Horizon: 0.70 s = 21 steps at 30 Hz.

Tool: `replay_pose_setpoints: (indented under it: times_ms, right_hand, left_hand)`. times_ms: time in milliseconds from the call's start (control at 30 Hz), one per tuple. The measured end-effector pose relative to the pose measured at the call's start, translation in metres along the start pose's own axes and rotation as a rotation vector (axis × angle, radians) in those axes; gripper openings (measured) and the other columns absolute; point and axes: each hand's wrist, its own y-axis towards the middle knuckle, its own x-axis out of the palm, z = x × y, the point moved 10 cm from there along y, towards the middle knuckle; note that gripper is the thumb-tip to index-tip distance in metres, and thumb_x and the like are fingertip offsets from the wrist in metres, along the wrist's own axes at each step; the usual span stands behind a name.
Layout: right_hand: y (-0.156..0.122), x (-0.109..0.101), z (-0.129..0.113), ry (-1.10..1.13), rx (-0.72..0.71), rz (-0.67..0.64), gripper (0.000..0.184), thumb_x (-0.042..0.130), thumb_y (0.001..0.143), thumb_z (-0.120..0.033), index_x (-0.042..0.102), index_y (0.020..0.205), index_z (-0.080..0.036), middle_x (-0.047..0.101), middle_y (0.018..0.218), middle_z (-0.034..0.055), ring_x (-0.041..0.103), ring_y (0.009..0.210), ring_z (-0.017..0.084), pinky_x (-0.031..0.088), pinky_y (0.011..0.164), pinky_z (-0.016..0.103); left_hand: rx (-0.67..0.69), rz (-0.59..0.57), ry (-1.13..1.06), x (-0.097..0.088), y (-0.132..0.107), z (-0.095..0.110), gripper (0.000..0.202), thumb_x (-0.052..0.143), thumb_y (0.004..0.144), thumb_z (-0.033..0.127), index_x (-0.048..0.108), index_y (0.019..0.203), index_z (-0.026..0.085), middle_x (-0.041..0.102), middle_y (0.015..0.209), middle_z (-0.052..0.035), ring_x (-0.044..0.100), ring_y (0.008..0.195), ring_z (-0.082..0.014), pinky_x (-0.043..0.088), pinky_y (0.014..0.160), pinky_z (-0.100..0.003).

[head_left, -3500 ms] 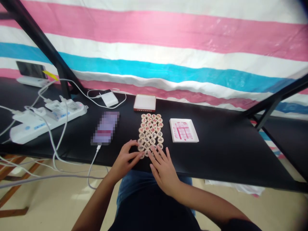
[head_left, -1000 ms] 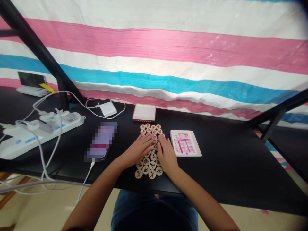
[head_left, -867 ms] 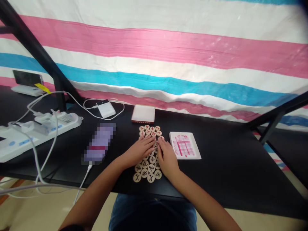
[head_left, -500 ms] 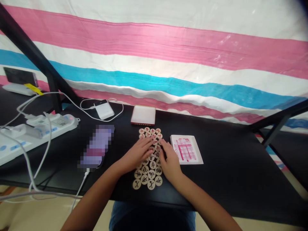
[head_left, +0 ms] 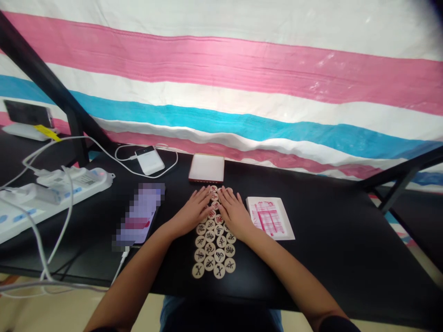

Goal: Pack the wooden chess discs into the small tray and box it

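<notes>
Round Chinese chess pieces point(head_left: 209, 249) lie flat in close columns on the black table, the near ones marked in black and the far ones in red. My left hand point(head_left: 191, 210) rests flat along the left side of the far pieces, its fingers stretched out and covering some of them. On the other side, my right hand point(head_left: 235, 212) lies palm down over the right-hand pieces, fingers extended. Between the hands a narrow strip of red-marked pieces shows. Neither hand grasps a piece; those under the palms are hidden.
Beyond the pieces sits an open box part point(head_left: 206, 168); a white tray with red lines point(head_left: 270, 217) is at the right. To the left are a phone point(head_left: 143, 212) on a cable, a power bank point(head_left: 149, 160) and a power strip point(head_left: 86, 180). A striped sheet point(head_left: 242, 60) hangs behind.
My left hand has shifted left and away from the middle of the pieces. My right hand has moved forward, now lying over the far right pieces. More red-marked pieces show between them.
</notes>
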Motion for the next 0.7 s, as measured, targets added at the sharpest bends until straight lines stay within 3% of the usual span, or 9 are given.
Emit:
replay_pose_setpoints:
  times_ms: [233,500,700]
  right_hand:
    - [-0.005,0.000,0.007,0.029,0.063,0.027,0.051,0.025,0.091,-0.032,0.027,0.139,-0.014,0.021,0.146,0.0085,0.015,0.135,0.021,0.017,0.108,0.045]
    - [-0.003,-0.002,0.011,0.023,0.065,0.072,0.049,0.028,0.091,-0.029,0.032,0.137,-0.014,0.026,0.144,0.0095,0.020,0.134,0.021,0.018,0.108,0.047]
    - [-0.005,-0.008,0.010,0.055,0.077,0.148,0.048,0.029,0.091,-0.029,0.034,0.136,-0.013,0.029,0.142,0.0120,0.023,0.133,0.023,0.022,0.106,0.050]
  left_hand:
    - [0.051,0.007,0.011,-0.006,0.007,0.009,0.054,0.022,0.093,0.043,0.018,0.141,0.018,0.019,0.147,-0.0071,0.011,0.136,-0.0185,0.013,0.110,-0.041]
    - [0.108,-0.023,-0.001,-0.008,0.020,0.011,0.047,0.030,0.093,0.037,0.031,0.136,0.018,0.031,0.143,-0.0088,0.023,0.133,-0.0191,0.015,0.109,-0.044]
    - [0.090,0.025,-0.152,-0.027,0.014,0.007,0.044,0.031,0.092,0.035,0.037,0.132,0.017,0.032,0.143,-0.0082,0.025,0.132,-0.0165,0.020,0.109,-0.039]
